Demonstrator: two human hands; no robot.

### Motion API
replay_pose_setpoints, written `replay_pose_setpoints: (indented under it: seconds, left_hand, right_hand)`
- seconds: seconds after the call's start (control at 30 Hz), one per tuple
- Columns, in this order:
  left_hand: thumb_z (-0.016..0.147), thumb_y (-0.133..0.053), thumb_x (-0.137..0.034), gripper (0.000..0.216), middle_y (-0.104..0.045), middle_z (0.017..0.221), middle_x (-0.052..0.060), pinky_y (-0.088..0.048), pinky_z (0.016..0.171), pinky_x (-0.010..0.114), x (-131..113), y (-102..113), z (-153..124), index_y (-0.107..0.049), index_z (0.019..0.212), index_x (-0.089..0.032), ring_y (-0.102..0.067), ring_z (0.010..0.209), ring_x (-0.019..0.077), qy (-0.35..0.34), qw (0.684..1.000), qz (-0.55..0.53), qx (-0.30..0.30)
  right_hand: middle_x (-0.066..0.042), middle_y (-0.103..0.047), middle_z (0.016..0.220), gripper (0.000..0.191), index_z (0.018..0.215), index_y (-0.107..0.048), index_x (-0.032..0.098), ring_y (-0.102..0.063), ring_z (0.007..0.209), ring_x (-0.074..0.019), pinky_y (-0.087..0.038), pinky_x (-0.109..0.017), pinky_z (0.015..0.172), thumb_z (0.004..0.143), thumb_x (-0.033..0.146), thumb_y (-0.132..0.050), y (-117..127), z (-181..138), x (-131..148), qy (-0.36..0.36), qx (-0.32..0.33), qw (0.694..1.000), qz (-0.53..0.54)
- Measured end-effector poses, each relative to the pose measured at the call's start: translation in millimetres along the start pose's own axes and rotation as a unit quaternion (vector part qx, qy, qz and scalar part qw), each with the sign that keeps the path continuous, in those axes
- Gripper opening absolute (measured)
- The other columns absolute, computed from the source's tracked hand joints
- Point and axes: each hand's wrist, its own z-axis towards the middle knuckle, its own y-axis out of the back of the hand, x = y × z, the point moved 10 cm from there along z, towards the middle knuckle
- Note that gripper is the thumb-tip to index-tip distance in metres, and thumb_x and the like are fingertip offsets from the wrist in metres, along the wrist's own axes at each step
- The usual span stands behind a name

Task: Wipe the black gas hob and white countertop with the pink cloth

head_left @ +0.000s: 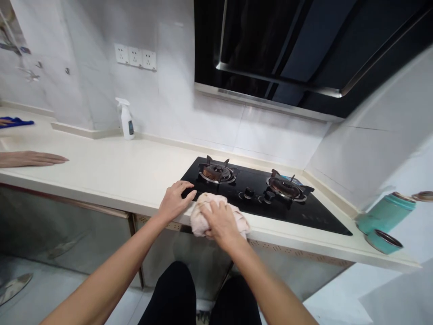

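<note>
We are pressing a crumpled beige cloth on the front-left corner of the hob, our right hand gripping it and our left hand lying spread beside it on the desk. Wiping farther across calls for skirting the knobs.

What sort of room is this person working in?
Most likely a home kitchen: a black gas hob with two burners sits in a pale counter, an extractor hood hangs above it, and sockets line the wall. The right hand holds a cloth at the hob's front edge.
</note>
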Motion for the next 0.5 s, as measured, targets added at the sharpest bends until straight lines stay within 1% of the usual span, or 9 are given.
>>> replay_pose_setpoints:
  seconds: [0.07,0.1,0.17,0.23,0.3,0.33,0.4,0.47,0.5]
  left_hand:
    - [0.100,-0.048,-0.039,0.036,-0.066,0.131,0.012,-0.046,0.112,0.043,-16,8,-11,-0.065,0.126,-0.020,-0.059,0.128,0.0256,-0.048,0.998,-0.036,-0.035]
    - [0.101,-0.048,-0.039,0.039,-0.062,0.139,0.013,-0.044,0.115,0.043,-26,8,-18,-0.061,0.133,-0.021,-0.056,0.133,0.0257,-0.076,0.996,-0.042,-0.038]
    - [0.101,-0.053,-0.043,0.049,-0.052,0.153,0.014,-0.042,0.118,0.045,-46,-1,-33,-0.051,0.146,-0.023,-0.050,0.141,0.0275,-0.131,0.991,-0.026,-0.003]
    - [0.098,-0.060,-0.052,0.066,-0.044,0.160,0.015,-0.043,0.117,0.046,-58,-21,-46,-0.042,0.155,-0.025,-0.047,0.145,0.0303,-0.171,0.983,0.010,0.064]
    - [0.092,-0.067,-0.060,0.080,-0.045,0.160,0.016,-0.045,0.115,0.048,-62,-40,-55,-0.038,0.159,-0.027,-0.046,0.146,0.0330,-0.183,0.973,0.053,0.127]
    - [0.089,-0.070,-0.062,0.084,-0.047,0.158,0.017,-0.044,0.115,0.049,-62,-48,-57,-0.038,0.159,-0.027,-0.046,0.145,0.0341,-0.181,0.969,0.074,0.150]
    - [0.084,-0.076,-0.061,0.085,-0.051,0.155,0.017,-0.041,0.115,0.054,-62,-56,-57,-0.043,0.156,-0.028,-0.046,0.145,0.0363,-0.166,0.965,0.112,0.171]
    - [0.076,-0.084,-0.059,0.090,-0.048,0.157,0.019,-0.036,0.117,0.060,-67,-62,-52,-0.048,0.151,-0.026,-0.040,0.148,0.0401,-0.152,0.962,0.147,0.175]
    - [0.072,-0.087,-0.058,0.093,-0.046,0.158,0.019,-0.033,0.118,0.063,-72,-66,-50,-0.049,0.150,-0.025,-0.037,0.149,0.0422,-0.148,0.958,0.163,0.181]
  right_hand:
    - [-0.015,-0.053,0.139,0.094,0.148,-0.043,0.031,-0.050,0.117,-0.0383,-0.045,-0.060,0.097,0.068,0.028,-0.091,2,9,13,0.010,-0.011,1.000,0.020]
    - [-0.016,-0.052,0.141,0.096,0.149,-0.042,0.030,-0.050,0.118,-0.0387,-0.045,-0.060,0.097,0.067,0.028,-0.091,4,9,15,0.017,-0.015,0.999,0.032]
    - [-0.016,-0.047,0.148,0.100,0.152,-0.037,0.029,-0.049,0.126,-0.0380,-0.046,-0.058,0.101,0.067,0.032,-0.091,13,3,14,0.037,-0.024,0.997,0.062]
    - [-0.014,-0.036,0.159,0.094,0.152,-0.036,0.030,-0.045,0.137,-0.0346,-0.046,-0.053,0.106,0.072,0.035,-0.086,25,-10,1,0.055,-0.034,0.989,0.134]
    - [-0.012,-0.025,0.165,0.070,0.147,-0.043,0.031,-0.039,0.146,-0.0306,-0.044,-0.049,0.112,0.084,0.034,-0.073,41,-28,-27,0.054,-0.068,0.971,0.222]
    - [-0.010,-0.026,0.165,0.054,0.141,-0.050,0.030,-0.038,0.147,-0.0292,-0.041,-0.049,0.115,0.090,0.032,-0.065,50,-40,-48,0.042,-0.097,0.963,0.249]
    - [-0.010,-0.043,0.156,0.035,0.131,-0.059,0.030,-0.042,0.145,-0.0287,-0.037,-0.053,0.119,0.097,0.034,-0.053,65,-67,-97,-0.003,-0.160,0.958,0.238]
    - [-0.011,-0.058,0.140,0.030,0.123,-0.063,0.030,-0.053,0.133,-0.0288,-0.041,-0.052,0.114,0.099,0.042,-0.050,70,-99,-151,-0.057,-0.199,0.956,0.205]
    - [-0.011,-0.061,0.135,0.030,0.119,-0.064,0.029,-0.056,0.129,-0.0295,-0.043,-0.052,0.112,0.099,0.045,-0.050,71,-116,-178,-0.087,-0.219,0.955,0.181]
